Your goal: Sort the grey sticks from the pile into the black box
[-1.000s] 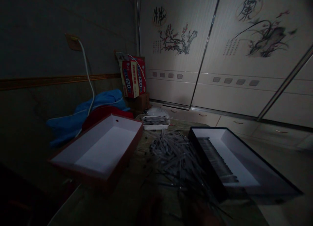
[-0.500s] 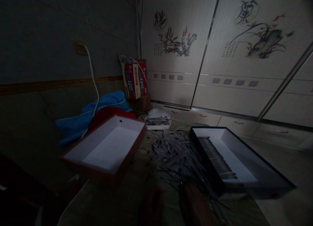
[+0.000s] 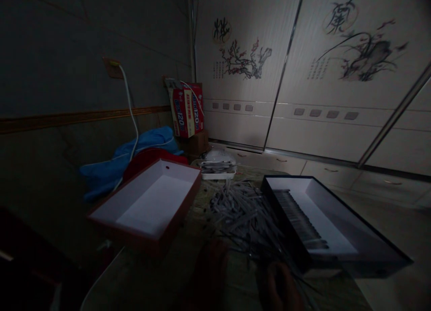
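A heap of thin, pale, pen-like tubes (image 3: pixel 240 208) mixed with dark slim rods lies in the middle of the table. My left hand (image 3: pixel 212 266) is just short of the heap, very dark, its fingers seemingly curled together. To its right, at the heap's near edge, my right hand (image 3: pixel 281 282) has its fingers bent in and closed. Whatever either hand holds is lost in the shadow. Beside my right hand stands a dark-edged box (image 3: pixel 332 225) with a white inside. A row of similar pen-like sticks (image 3: pixel 301 221) lies in it along its left wall.
On the left a red-brown box (image 3: pixel 148 203) with a white inside sits on the table (image 3: pixel 175 279). A white tray (image 3: pixel 218 174) with more sticks is at the back. Blue cloth (image 3: pixel 134 151), a white cable (image 3: pixel 129 104) and a red carton (image 3: pixel 186 109) are beyond.
My right hand has drawn back a little toward me and to the right, off the heap's edge. My left hand has moved slightly forward. The boxes keep their places.
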A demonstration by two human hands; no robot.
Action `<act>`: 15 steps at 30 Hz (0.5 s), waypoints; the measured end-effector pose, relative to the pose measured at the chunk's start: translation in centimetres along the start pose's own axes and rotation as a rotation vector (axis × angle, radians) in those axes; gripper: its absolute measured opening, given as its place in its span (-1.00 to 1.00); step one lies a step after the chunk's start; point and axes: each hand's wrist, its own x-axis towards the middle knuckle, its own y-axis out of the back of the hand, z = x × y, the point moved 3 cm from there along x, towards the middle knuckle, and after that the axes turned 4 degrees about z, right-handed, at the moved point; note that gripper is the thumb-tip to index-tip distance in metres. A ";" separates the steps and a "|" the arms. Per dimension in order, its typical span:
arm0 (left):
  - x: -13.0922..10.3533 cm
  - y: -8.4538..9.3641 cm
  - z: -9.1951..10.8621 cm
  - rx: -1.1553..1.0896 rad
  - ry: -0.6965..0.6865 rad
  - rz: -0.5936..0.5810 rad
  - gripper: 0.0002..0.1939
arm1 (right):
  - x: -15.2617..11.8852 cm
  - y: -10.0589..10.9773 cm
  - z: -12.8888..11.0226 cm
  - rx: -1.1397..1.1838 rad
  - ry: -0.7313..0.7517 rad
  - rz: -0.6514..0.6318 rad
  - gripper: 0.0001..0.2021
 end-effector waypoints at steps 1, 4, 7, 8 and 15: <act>0.3 -0.2 0.1 0.025 -0.030 -0.013 -0.67 | 0.2 0.1 0.0 0.005 -0.007 0.001 -0.60; 1.1 -0.7 1.0 0.091 -0.090 -0.077 -0.68 | 0.4 0.1 0.1 0.033 -0.020 -0.001 -0.59; 2.0 -0.7 2.0 0.181 -0.104 -0.138 -0.71 | 0.4 0.1 0.2 0.078 -0.026 0.004 -0.60; 2.3 -0.6 2.1 0.191 -0.101 -0.141 -0.72 | 0.4 0.0 0.2 0.094 -0.030 0.004 -0.61; 3.9 0.4 0.9 0.200 -0.101 -0.046 -0.70 | 0.6 0.3 0.2 0.097 -0.096 0.007 -0.56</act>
